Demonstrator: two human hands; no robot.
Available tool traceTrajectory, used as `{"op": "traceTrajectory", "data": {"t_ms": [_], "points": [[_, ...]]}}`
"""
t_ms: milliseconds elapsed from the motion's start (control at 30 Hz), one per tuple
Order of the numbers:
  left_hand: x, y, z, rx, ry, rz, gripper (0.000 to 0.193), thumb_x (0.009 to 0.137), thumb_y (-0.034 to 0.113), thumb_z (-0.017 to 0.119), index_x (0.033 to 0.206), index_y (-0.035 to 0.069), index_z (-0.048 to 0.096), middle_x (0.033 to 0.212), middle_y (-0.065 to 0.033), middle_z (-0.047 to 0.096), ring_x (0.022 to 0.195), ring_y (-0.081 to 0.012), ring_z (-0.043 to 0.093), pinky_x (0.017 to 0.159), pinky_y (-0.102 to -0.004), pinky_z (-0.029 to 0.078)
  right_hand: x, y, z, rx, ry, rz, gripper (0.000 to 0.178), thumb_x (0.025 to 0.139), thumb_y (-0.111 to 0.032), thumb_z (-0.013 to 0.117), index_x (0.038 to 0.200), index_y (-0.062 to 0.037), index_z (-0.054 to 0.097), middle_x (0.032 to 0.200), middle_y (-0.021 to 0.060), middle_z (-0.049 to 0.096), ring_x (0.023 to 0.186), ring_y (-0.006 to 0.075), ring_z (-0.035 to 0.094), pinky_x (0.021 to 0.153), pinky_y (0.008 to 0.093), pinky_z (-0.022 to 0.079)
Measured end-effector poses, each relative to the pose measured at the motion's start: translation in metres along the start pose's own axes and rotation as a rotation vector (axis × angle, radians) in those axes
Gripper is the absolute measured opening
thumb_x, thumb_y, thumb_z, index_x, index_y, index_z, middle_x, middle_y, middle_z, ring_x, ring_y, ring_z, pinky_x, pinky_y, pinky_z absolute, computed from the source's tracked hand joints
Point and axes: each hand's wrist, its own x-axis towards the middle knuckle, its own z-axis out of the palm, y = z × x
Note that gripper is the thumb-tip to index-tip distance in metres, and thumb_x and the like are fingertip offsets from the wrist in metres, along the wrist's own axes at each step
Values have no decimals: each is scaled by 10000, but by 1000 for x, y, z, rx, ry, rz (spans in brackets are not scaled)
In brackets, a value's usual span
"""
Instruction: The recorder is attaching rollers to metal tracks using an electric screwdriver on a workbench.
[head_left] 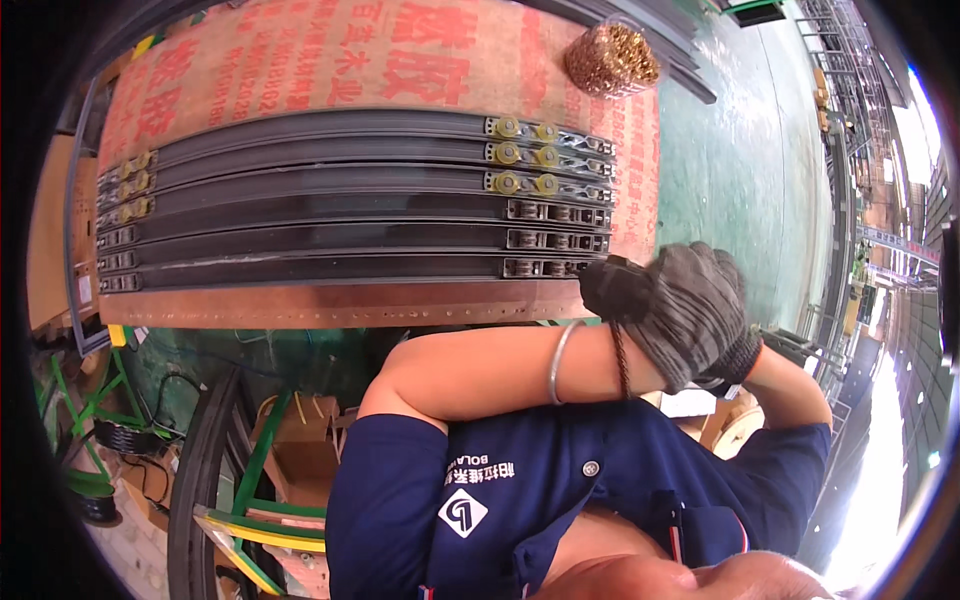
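Both my hands wear dark grey work gloves and overlap at the right front corner of the bench. My left hand [685, 320] lies across in front, its fingers closed. My right hand [735, 275] is mostly hidden behind it; what shows of it looks curled. A black blocky object [617, 287] sticks out on the left side of the gloves, its kind unclear. It reaches the right end of the nearest dark metal profile [400, 268]. Several such profiles lie side by side, the near ones with black roller fittings [540, 240], the far ones with yellow-wheeled fittings [525, 155].
The bench top [300, 60] is covered with red-printed board. A clear tub of small brass-coloured parts [612, 60] stands at its far right. Green metal frames [265, 450] and a cardboard box [305, 440] are at the lower left. Green floor [750, 150] lies to the right.
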Motion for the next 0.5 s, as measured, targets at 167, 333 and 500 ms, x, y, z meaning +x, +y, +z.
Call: {"op": "traceTrajectory", "data": {"t_ms": [167,333,500], "points": [[4,-8,-4,51,-172,-46,155,718,235,569,790,110,625,740,-55,594,691,-185,574,605,-325,425,7,1,-2,61,-47,114,427,765,-325,573,1117,-86,533,1045,138,569,926,290,539,790,382,423],[-10,-14,6,-305,-166,-57,249,726,215,497,839,12,585,739,-142,542,709,-267,531,643,-418,422,10,-6,-5,118,-58,211,424,768,-320,572,1120,-88,533,1050,131,570,925,281,545,791,372,428],[-11,-11,17,-425,-301,14,267,747,214,489,892,7,578,805,-143,551,783,-263,535,716,-408,424,9,-7,-10,173,-75,256,420,770,-315,571,1122,-89,533,1055,124,571,924,271,551,793,362,433]]}}
